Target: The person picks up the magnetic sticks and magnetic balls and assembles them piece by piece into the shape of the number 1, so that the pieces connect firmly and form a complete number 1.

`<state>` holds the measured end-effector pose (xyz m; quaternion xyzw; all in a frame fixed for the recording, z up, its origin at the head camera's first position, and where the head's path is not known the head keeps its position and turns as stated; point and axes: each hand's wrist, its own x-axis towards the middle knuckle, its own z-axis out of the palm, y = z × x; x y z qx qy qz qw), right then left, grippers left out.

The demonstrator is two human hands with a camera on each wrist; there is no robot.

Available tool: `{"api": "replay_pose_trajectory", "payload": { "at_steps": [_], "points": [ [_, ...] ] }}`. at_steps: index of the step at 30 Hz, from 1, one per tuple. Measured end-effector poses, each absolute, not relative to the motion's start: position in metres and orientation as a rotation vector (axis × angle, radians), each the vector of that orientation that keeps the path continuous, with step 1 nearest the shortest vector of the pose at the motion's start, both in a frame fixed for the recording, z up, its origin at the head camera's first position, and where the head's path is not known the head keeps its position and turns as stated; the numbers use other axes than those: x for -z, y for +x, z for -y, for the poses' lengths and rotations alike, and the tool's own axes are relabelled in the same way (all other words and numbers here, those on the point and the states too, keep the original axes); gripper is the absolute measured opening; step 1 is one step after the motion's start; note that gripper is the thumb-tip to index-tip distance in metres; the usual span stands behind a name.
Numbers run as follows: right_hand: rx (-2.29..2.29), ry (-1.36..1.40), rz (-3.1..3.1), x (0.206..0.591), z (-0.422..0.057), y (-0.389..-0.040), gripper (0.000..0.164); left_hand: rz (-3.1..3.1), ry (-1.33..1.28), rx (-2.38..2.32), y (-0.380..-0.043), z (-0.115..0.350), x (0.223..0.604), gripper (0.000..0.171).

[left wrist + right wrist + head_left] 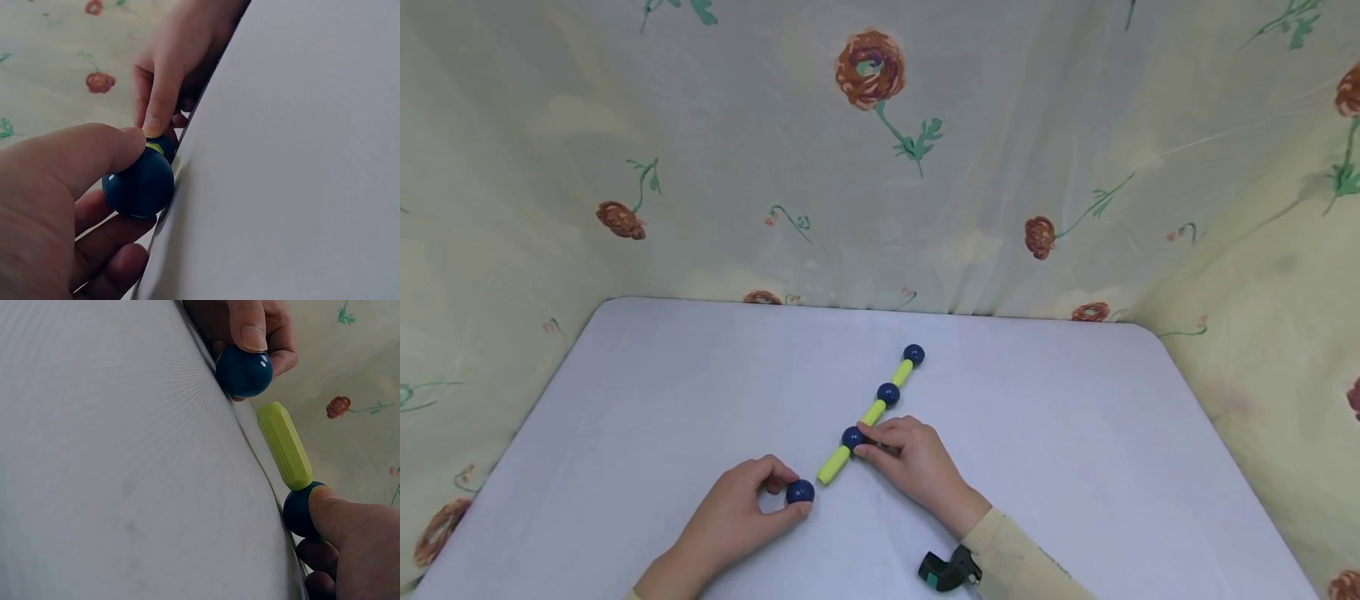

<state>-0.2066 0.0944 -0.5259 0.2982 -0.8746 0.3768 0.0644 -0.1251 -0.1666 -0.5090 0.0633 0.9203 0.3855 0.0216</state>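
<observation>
A chain of dark blue balls and yellow-green ribbed rods runs diagonally over the white table in the head view. My right hand [917,462] pinches the chain's nearest ball [853,437] between thumb and fingers. From that ball a rod [833,466] points toward my left hand, its near end bare. My left hand [741,508] holds a separate blue ball [801,492] by thumb and fingers, a small gap short of the rod's end. In the right wrist view that gap shows between the held ball [244,371] and the rod [285,445].
Farther up the chain are a middle ball [888,394] and an end ball [913,355], with rods between. A black curved device [950,570] is at the right wrist. Flower-patterned cloth [865,192] hangs behind and beside the white table [1037,400].
</observation>
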Motion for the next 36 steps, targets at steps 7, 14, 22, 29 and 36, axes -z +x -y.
{"api": "replay_pose_trajectory", "payload": {
  "at_steps": [7, 14, 22, 29, 36],
  "points": [
    [-1.145, 0.889, 2.649, 0.526, -0.094, -0.206, 0.037, -2.903, 0.297, -1.213, -0.124, 0.164, 0.512, 0.027],
    [-1.135, 0.898, 2.633, 0.526, -0.094, -0.206, 0.036, -2.924, 0.323, -1.217, -0.124, 0.16, 0.513, 0.026],
    [-1.13, 0.894, 2.651, 0.525, -0.094, -0.206, 0.037, -2.932, 0.337, -1.197, -0.124, 0.156, 0.514, 0.026],
    [-1.126, 0.893, 2.655, 0.526, -0.095, -0.206, 0.037, -2.918, 0.349, -1.178, -0.124, 0.152, 0.515, 0.027],
    [-1.142, 0.891, 2.661, 0.525, -0.095, -0.206, 0.037, -2.928, 0.329, -1.173, -0.123, 0.15, 0.513, 0.027]
  ]
}}
